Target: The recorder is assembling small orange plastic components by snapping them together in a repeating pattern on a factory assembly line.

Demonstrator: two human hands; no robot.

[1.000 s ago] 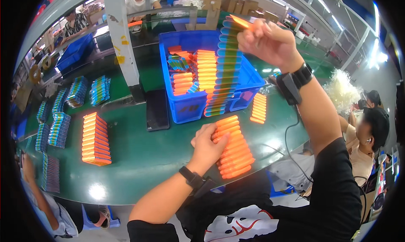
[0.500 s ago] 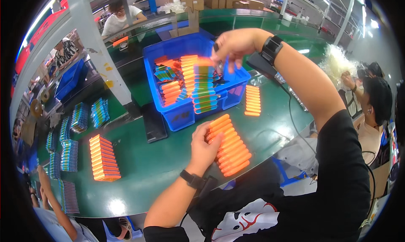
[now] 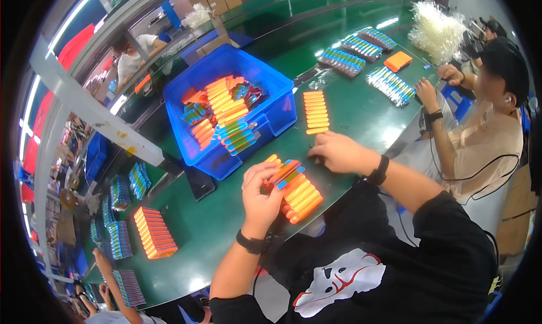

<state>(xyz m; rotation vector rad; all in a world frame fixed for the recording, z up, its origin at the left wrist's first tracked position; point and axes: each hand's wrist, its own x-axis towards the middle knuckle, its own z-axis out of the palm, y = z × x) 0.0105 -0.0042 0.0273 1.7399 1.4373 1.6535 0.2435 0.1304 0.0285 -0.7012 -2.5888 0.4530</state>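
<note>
Orange packs (image 3: 304, 197) | left hand (image 3: 261, 195) clasping them | right hand (image 3: 341, 153) half-curled, beside

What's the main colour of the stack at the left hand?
The stack is mainly orange; head view shows it best.

Person wears blk short-slvd T-shirt (image 3: 418, 262) w/ lg white mask-like print (image 3: 319, 298), blk spots & curved red lines on it. L wristband (image 3: 250, 243) & R wristband (image 3: 379, 170) both blk; L hand (image 3: 261, 197) & R hand (image 3: 343, 153) bare.

The green table (image 3: 217, 233) bears a blue bin (image 3: 276, 119) and orange stacks (image 3: 153, 233).
</note>
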